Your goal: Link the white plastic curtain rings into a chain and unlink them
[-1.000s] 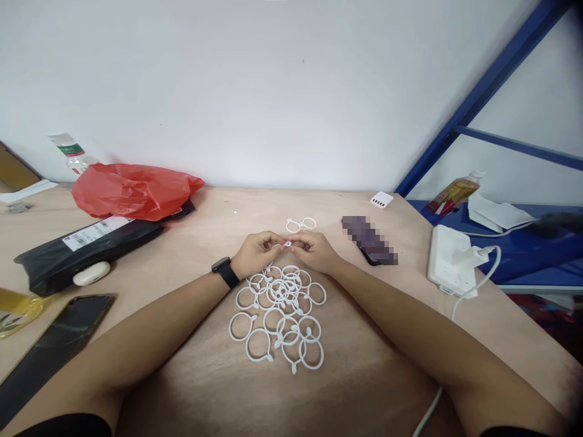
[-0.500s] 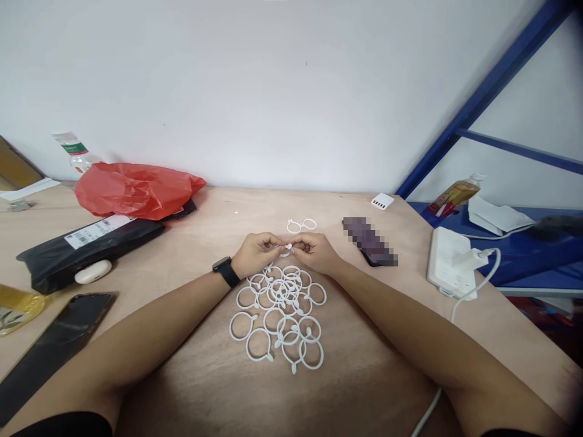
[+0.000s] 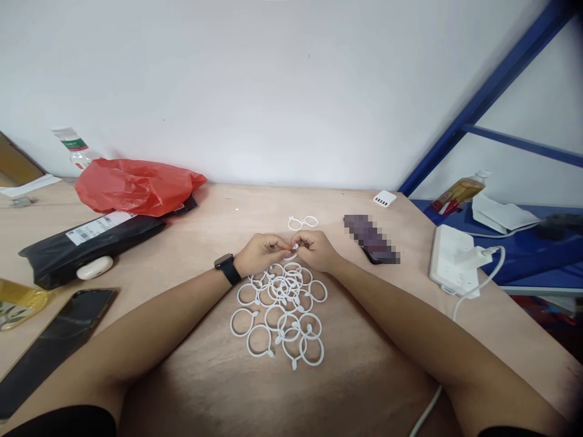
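Observation:
Both my hands meet above a pile of several white plastic rings (image 3: pixel 280 315) on the wooden table (image 3: pixel 218 388). My left hand (image 3: pixel 262 253), with a black watch on its wrist, pinches one side of a single white ring (image 3: pixel 294 248). My right hand (image 3: pixel 316 250) pinches the other side of that ring. Both sets of fingers are curled closed round it. Two linked white rings (image 3: pixel 302 222) lie just beyond my hands.
A red plastic bag (image 3: pixel 136 185), a black parcel (image 3: pixel 86 240), a white earbud case (image 3: pixel 94 267) and a dark phone (image 3: pixel 50 346) lie at left. At right sit a blurred dark object (image 3: pixel 371 240), a white power strip (image 3: pixel 453 261) with cable, and a blue shelf frame (image 3: pixel 496 79).
My hands stay pinched on the same ring and have closed slightly together; the view has shifted a little.

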